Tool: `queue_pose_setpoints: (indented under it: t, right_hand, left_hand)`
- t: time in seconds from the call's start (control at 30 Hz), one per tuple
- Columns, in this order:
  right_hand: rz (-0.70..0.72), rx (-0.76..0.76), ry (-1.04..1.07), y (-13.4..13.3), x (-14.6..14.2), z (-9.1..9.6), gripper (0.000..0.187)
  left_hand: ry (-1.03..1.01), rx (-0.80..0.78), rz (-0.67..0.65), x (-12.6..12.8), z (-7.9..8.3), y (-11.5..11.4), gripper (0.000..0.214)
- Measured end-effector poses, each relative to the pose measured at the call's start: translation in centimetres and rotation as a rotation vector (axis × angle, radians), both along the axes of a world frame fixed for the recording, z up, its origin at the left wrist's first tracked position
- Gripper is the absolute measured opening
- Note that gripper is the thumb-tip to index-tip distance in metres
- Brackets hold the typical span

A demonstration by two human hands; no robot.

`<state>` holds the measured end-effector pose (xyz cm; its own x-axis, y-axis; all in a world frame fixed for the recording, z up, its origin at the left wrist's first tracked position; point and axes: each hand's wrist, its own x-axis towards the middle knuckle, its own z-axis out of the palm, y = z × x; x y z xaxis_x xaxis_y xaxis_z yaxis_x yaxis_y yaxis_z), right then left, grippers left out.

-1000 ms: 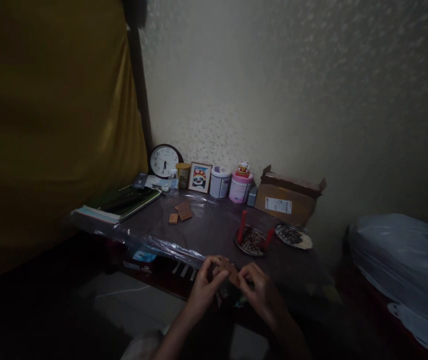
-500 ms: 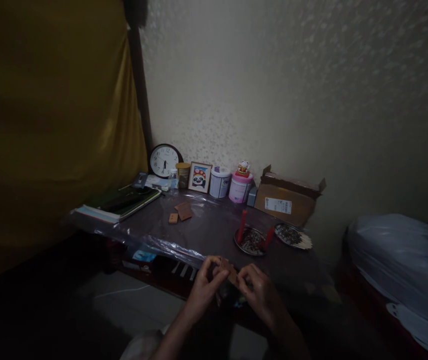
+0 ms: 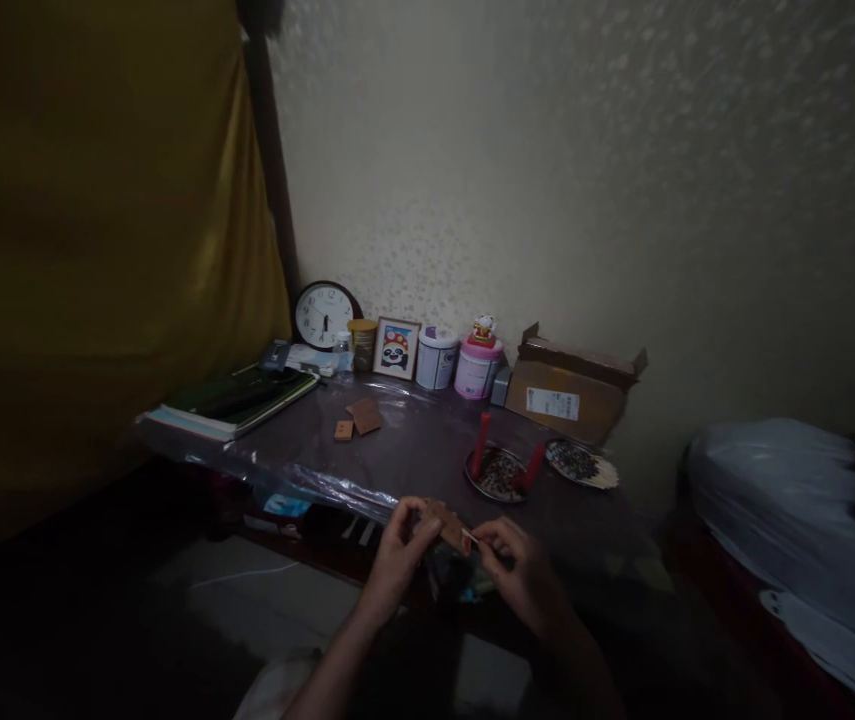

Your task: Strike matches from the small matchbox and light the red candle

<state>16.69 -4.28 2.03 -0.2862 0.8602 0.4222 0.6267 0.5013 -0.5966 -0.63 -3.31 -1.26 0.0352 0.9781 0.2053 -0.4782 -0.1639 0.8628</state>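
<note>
My left hand [image 3: 395, 548] is closed around one end of a small brown matchbox [image 3: 448, 526], held in front of the table's near edge. A bit of red and white shows at the box's right end. In my right hand [image 3: 515, 560], finger and thumb pinch a thin pale matchstick [image 3: 472, 536] close to that end. Just beyond the hands, a round metal plate [image 3: 488, 490] carries a red candle [image 3: 481, 446] standing upright and another red candle [image 3: 535, 466] that leans, among dark and pale bits.
A second plate [image 3: 558, 456] holds dark bits and pale sticks. Farther left lie a flat brown piece [image 3: 365, 414] and a small brown block [image 3: 344, 430]. Along the wall stand a clock [image 3: 325, 315], a framed panda picture [image 3: 396, 348], two tins and a cardboard box [image 3: 592, 395].
The right hand has drawn slightly away from the matchbox, and a pale stick and some red now show between them. The view has shifted a little.
</note>
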Motion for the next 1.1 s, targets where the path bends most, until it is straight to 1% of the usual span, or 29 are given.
queue_pose_setpoints:
  t: [0.17, 0.3, 0.4, 0.53, 0.63, 0.73, 0.8, 0.87, 0.97, 1.03, 1.1]
  right_hand:
    - [0.021, 0.000, -0.039, -0.2, 0.2, 0.1, 0.020]
    - [0.004, 0.029, -0.099, -0.2, 0.0, -0.1, 0.018]
    - [-0.061, 0.074, -0.165, -0.2, -0.1, -0.2, 0.017]
    - [-0.182, 0.082, -0.206, -0.4, 0.2, 0.3, 0.013]
    - [-0.220, 0.011, -0.091, -0.4, 0.6, 0.7, 0.010]
    - [-0.217, -0.171, 0.141, -0.3, 0.6, 0.8, 0.009]
    - [-0.184, -0.306, 0.318, -0.2, 0.2, 0.6, 0.010]
    - [-0.125, -0.390, 0.470, -0.2, -0.3, 0.3, 0.011]
    - [-0.036, -0.439, 0.607, -0.4, -1.2, 0.1, 0.013]
    - [-0.007, -0.433, 0.648, -0.5, -1.8, 0.1, 0.016]
    - [-0.005, -0.400, 0.657, -0.7, -2.2, 0.1, 0.018]
  left_hand:
    - [-0.035, -0.019, -0.004, -0.1, -0.3, 0.2, 0.016]
    - [-0.047, -0.029, -0.007, 0.0, -0.3, 0.1, 0.018]
    - [-0.042, -0.040, -0.002, 0.0, -0.3, 0.2, 0.018]
    - [-0.040, -0.026, 0.059, -0.2, -0.4, 0.4, 0.017]
    - [-0.095, -0.060, 0.046, -0.1, -0.2, 0.4, 0.018]
    - [-0.176, -0.127, 0.006, 0.0, 0.2, 0.2, 0.019]
    - [-0.244, -0.156, -0.031, 0.1, 0.6, 0.0, 0.018]
    - [-0.312, -0.165, -0.081, 0.1, 0.9, -0.1, 0.015]
    - [-0.385, -0.164, -0.141, 0.0, 1.2, -0.3, 0.013]
    - [-0.415, -0.176, -0.150, -0.1, 1.2, -0.5, 0.015]
    - [-0.429, -0.194, -0.154, -0.1, 1.3, -0.5, 0.022]
